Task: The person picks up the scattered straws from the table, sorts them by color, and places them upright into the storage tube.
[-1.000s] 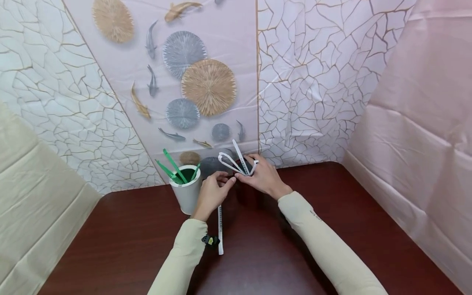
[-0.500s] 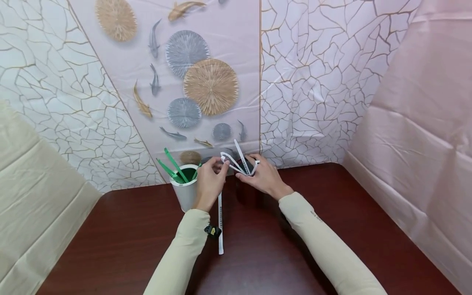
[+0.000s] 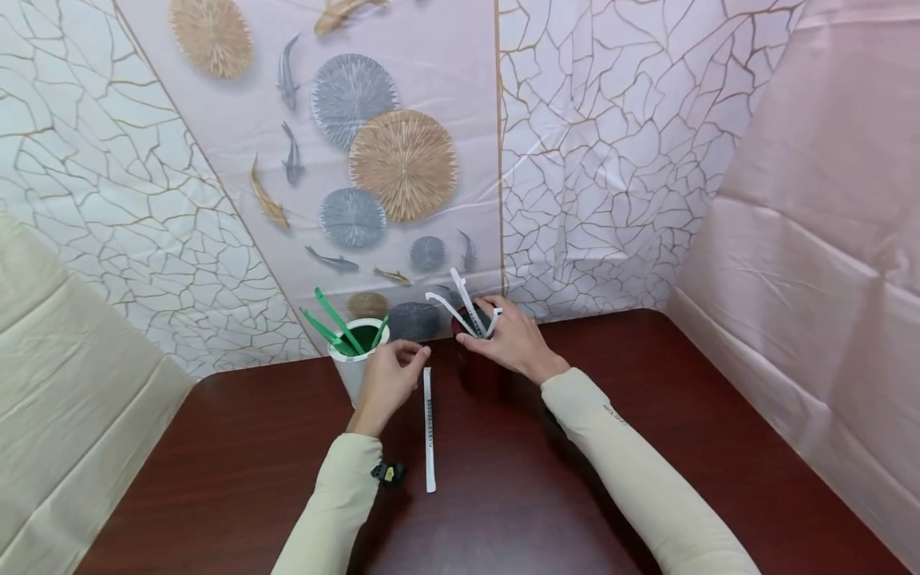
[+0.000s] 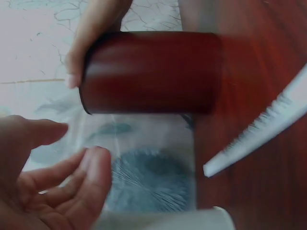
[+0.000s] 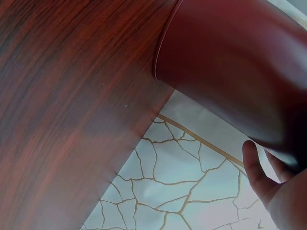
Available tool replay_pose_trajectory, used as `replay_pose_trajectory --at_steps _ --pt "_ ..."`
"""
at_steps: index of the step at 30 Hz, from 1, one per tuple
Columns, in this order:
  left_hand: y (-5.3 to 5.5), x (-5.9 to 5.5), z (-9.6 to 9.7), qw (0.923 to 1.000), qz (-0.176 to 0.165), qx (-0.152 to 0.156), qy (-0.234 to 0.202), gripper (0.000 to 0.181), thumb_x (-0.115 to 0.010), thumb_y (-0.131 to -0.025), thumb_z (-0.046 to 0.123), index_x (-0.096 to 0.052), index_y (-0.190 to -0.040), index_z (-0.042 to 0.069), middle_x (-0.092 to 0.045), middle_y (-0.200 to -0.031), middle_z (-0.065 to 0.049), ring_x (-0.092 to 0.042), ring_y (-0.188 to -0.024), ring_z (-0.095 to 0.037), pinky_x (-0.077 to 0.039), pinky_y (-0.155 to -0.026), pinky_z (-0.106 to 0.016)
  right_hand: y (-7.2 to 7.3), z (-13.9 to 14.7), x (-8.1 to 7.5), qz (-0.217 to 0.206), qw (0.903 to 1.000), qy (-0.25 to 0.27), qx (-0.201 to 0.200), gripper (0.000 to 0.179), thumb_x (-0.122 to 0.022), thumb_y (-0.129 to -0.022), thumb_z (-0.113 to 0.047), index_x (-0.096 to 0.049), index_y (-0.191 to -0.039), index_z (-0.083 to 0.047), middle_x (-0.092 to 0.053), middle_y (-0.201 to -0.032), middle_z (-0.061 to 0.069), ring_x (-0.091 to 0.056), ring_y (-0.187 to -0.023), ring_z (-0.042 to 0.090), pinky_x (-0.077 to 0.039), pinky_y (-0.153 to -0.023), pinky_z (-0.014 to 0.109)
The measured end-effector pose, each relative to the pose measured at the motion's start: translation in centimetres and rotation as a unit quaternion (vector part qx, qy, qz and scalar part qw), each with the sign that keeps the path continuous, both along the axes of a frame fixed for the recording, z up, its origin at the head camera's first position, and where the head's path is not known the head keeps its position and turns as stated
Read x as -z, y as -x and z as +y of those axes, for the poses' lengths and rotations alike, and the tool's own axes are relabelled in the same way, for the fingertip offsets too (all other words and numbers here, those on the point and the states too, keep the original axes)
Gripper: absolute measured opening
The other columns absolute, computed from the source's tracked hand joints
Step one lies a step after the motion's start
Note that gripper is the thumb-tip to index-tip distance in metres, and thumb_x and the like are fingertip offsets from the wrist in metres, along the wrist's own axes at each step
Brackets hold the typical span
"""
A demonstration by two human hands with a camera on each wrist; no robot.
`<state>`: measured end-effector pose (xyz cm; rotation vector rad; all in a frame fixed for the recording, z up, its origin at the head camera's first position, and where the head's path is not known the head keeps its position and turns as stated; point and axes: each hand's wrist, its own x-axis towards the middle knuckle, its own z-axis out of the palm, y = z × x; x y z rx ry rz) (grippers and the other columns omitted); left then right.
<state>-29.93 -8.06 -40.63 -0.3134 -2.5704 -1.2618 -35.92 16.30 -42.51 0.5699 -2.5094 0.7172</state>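
My right hand grips a dark red cylindrical cup near its top, thumb on the near side of the rim. Several narrow white strips with dark print stand in that cup, some with bent tips. My left hand is in the air between the two cups, its fingers loosely bent and holding nothing; the left wrist view shows a gap between thumb and fingertips. Flat on the table, just right of the left hand, lies another printed white strip. The right wrist view shows the red cup with fingers at its upper end.
A white cup stands behind the left hand, which hides part of it; several green strips stick out of it. The dark brown table ends at a patterned cloth backdrop.
My left hand came up to a looped white strip at the red cup, pinched its end, then let go and moved back left. The loop has sprung apart. The right hand keeps its hold.
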Motion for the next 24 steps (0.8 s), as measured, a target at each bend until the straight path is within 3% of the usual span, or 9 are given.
replay_pose_trajectory --at_steps 4,7,11,16,22,24 --pt "-0.4 1.7 -0.6 0.9955 -0.057 -0.005 0.075 0.024 -0.074 -0.1 0.026 -0.076 -0.098 0.002 -0.068 -0.063 -0.002 -0.062 -0.05 -0.012 -0.049 -0.053 -0.03 0.0 0.2 -0.2 -0.009 1.0 0.002 0.002 0.073 -0.072 -0.092 -0.062 -0.061 -0.148 -0.018 -0.058 -0.144 0.01 -0.061 -0.121 0.031 -0.055 -0.092 0.057" --pt "-0.7 3.1 -0.5 0.9839 -0.104 0.001 0.145 0.026 -0.079 -0.096 0.026 -0.073 -0.082 0.005 -0.061 -0.051 0.001 -0.061 -0.046 -0.012 -0.047 -0.05 -0.028 0.0 0.2 -0.1 -0.008 1.0 0.003 0.001 0.072 -0.072 -0.092 -0.061 -0.061 -0.148 -0.017 -0.058 -0.144 0.01 -0.062 -0.12 0.031 -0.055 -0.091 0.056" --pt "-1.0 4.3 0.1 0.9725 -0.135 0.008 0.19 0.035 -0.083 -0.091 0.02 -0.065 -0.064 0.009 -0.056 -0.044 0.002 -0.059 -0.042 -0.014 -0.045 -0.047 -0.028 0.0 0.2 -0.1 -0.002 1.0 0.005 -0.001 0.071 -0.071 -0.093 -0.061 -0.062 -0.148 -0.018 -0.058 -0.144 0.011 -0.062 -0.12 0.031 -0.055 -0.09 0.057" --pt "-0.7 4.9 0.5 0.9717 -0.132 0.009 0.195 0.04 -0.081 -0.088 0.01 -0.061 -0.053 0.009 -0.057 -0.043 -0.001 -0.06 -0.041 -0.015 -0.049 -0.048 -0.031 0.0 0.3 -0.2 0.0 1.0 0.005 0.005 0.072 -0.07 -0.093 -0.062 -0.061 -0.149 -0.017 -0.057 -0.145 0.011 -0.062 -0.12 0.032 -0.055 -0.089 0.058" --pt "1.9 8.1 -0.4 0.9728 -0.153 0.009 0.174 0.037 -0.081 -0.085 0.02 -0.065 -0.052 0.012 -0.058 -0.043 0.0 -0.061 -0.041 -0.017 -0.05 -0.046 -0.034 -0.1 0.1 -0.1 0.002 1.0 0.007 -0.004 0.07 -0.073 -0.093 -0.06 -0.062 -0.147 -0.018 -0.058 -0.143 0.011 -0.062 -0.119 0.031 -0.055 -0.09 0.057" --pt "2.1 8.1 -0.5 0.9788 -0.147 0.004 0.142 0.032 -0.082 -0.084 0.022 -0.065 -0.058 0.013 -0.059 -0.045 0.0 -0.062 -0.041 -0.016 -0.05 -0.045 -0.033 -0.1 0.0 0.0 0.004 0.9999 0.008 -0.007 0.069 -0.073 -0.092 -0.06 -0.063 -0.146 -0.019 -0.059 -0.142 0.01 -0.063 -0.117 0.03 -0.055 -0.09 0.056"
